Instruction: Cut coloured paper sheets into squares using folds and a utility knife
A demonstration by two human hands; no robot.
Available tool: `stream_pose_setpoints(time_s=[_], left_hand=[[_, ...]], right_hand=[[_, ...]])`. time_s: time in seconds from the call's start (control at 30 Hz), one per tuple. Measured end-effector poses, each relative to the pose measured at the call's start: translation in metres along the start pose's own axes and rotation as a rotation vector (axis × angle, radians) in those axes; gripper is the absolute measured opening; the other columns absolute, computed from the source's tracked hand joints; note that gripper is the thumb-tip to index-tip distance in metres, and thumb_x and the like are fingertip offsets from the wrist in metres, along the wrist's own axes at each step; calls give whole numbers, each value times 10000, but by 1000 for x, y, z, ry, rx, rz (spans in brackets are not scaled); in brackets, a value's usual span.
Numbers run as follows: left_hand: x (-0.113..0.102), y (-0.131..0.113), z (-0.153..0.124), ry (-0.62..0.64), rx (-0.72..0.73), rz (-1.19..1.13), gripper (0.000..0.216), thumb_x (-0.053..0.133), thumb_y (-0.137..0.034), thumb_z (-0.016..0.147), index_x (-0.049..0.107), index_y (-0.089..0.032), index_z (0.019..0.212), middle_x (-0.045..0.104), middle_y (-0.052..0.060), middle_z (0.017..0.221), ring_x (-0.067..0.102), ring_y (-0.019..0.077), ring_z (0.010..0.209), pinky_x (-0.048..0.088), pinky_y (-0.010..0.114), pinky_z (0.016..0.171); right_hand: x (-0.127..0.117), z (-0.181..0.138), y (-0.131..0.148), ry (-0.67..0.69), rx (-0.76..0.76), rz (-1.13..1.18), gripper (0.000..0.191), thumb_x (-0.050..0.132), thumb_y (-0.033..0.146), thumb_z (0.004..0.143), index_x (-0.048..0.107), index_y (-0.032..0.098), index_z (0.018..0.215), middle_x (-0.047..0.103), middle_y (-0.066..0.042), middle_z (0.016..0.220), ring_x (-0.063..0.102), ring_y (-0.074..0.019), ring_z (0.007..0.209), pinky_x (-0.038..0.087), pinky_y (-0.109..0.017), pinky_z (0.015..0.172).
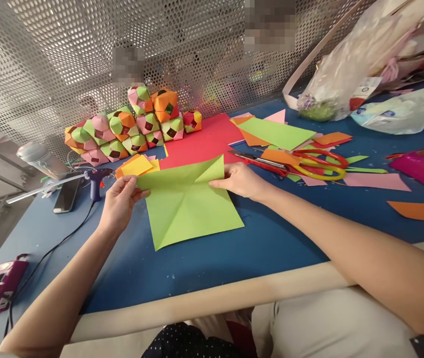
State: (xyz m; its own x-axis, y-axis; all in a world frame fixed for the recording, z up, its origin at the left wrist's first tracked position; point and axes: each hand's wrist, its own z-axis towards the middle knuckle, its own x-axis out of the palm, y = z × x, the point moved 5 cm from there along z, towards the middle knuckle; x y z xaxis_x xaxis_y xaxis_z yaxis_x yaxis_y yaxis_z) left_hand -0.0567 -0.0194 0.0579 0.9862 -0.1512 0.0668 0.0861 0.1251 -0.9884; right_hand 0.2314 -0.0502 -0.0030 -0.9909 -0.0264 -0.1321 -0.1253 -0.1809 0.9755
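Note:
Between my hands is a square sheet of light green paper [193, 209], with diagonal creases crossing near its middle. My left hand [120, 199] pinches its far left corner between thumb and fingers. On the opposite side, my right hand [241, 179] grips the far right edge, thumb on top and the other fingers partly hidden behind the paper. The sheet's near edge hangs over the blue table [212, 268]. Just beyond my left hand lie small yellow and orange paper pieces [137, 165].
Folded paper balls [137, 124] are stacked at the back left. A glue gun [96, 181], phone [66, 194] and bottle [42, 159] stand left. Scissors [319, 164] lie on paper scraps at right, near a large red sheet [200, 141]. A perforated metal panel [204, 54] rises behind.

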Motion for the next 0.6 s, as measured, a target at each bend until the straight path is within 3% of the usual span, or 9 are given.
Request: stream_pose_setpoints(time_s=[0.1, 0.2, 0.3, 0.37, 0.4, 0.47, 0.53, 0.6], left_hand=[[0, 10, 1, 36, 73, 102, 251, 687, -407, 814, 638, -173, 890, 599, 1, 830, 624, 116, 772, 568, 387, 908], [-3, 9, -4, -7, 260, 390, 298, 622, -370, 861, 591, -213, 1113, 602, 86, 1168, 598, 227, 1112, 525, 453, 962], [9, -11, -29, -62, 751, 830, 426, 620, -210, 850, 510, -241, 1260, 423, 141, 1452, 390, 295, 1375, 405, 525, 1075], [31, -16, -55, 111, 1094, 1009, 432, 597, -116, 847, 525, -240, 1255, 471, 140, 1423, 419, 288, 1359, 379, 527, 1094], [44, -13, -68, 296, 1209, 1051, 414, 576, -96, 858, 536, -239, 1245, 528, 130, 1375, 465, 270, 1326, 397, 501, 1088], [63, 2, -81, 642, 1151, 1146, 360, 520, -131, 915, 528, -200, 1269, 567, 144, 1355, 500, 255, 1305, 410, 470, 1095], [73, 16, -85, 799, 1013, 1200, 338, 475, -217, 968, 517, -155, 1298, 542, 166, 1394, 489, 274, 1322, 408, 482, 1104], [77, 28, -84, 870, 911, 1231, 369, 438, -302, 996, 511, -140, 1319, 515, 172, 1424, 470, 291, 1340, 416, 498, 1097]], right_hand=[[-4, 1, -3, 5, 15, -21, 294, 763, 320, 631, 762, 187, 893, 757, -46, 905, 707, -269, 864, 586, -355, 714], [-4, 1, -4, -15, 27, -53, 276, 735, 289, 650, 753, 186, 906, 756, -43, 922, 704, -263, 872, 578, -346, 720], [-2, 0, -5, -45, 38, -83, 266, 705, 262, 669, 740, 181, 920, 753, -52, 956, 700, -264, 880, 570, -341, 710], [-1, 0, -5, -53, 47, -95, 249, 693, 256, 676, 732, 176, 910, 751, -60, 961, 697, -270, 874, 565, -340, 696], [0, 0, -5, -56, 49, -99, 240, 691, 252, 676, 729, 177, 902, 750, -61, 960, 695, -273, 877, 562, -338, 696], [0, -1, -4, -65, 50, -105, 217, 692, 238, 667, 719, 181, 874, 749, -57, 948, 688, -275, 893, 554, -332, 710], [1, -2, -2, -71, 48, -103, 178, 689, 228, 658, 701, 187, 831, 746, -48, 919, 679, -270, 912, 546, -320, 721], [3, -3, 1, -51, 47, -82, 142, 677, 233, 660, 665, 195, 797, 739, -34, 874, 679, -250, 885, 544, -311, 711]])
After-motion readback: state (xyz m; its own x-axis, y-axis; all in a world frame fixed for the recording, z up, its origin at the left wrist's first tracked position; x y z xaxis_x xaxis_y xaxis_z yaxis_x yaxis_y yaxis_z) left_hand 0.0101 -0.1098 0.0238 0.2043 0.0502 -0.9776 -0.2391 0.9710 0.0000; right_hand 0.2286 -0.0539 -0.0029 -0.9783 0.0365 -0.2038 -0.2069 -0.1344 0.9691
